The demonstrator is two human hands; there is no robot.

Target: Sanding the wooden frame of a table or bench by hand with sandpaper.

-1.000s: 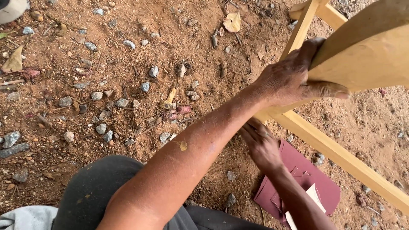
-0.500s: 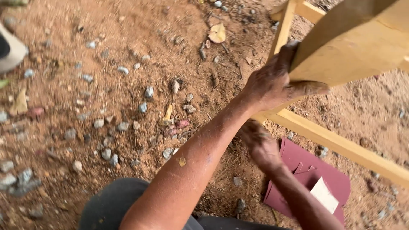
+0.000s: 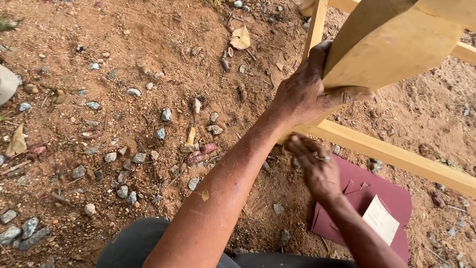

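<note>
Two hands worked on one large piece of pale wooden furniture (image 3: 396, 44), which stood on the bare earth ground (image 3: 124, 74) at the upper right. Its broad curved panel filled the corner, and a long lower rail (image 3: 396, 154) ran slanting below it, from a thin upright leg (image 3: 316, 25). The left hand (image 3: 302, 97) was closed around the lower edge of the panel, thumb along the face, and held it firm. The right hand (image 3: 317, 166) was under the left arm, fingers bent and pressed together just beside the end of the rail; whether it pinched something I cannot tell. Under this hand some dark red sandpaper sheets (image 3: 382, 198) lay on the ground, with a small pale piece (image 3: 381, 219) on top. I judge the step was rubbing the rail joint smooth; the next stroke would need steady pressure and a firm hold on the panel.
</note>
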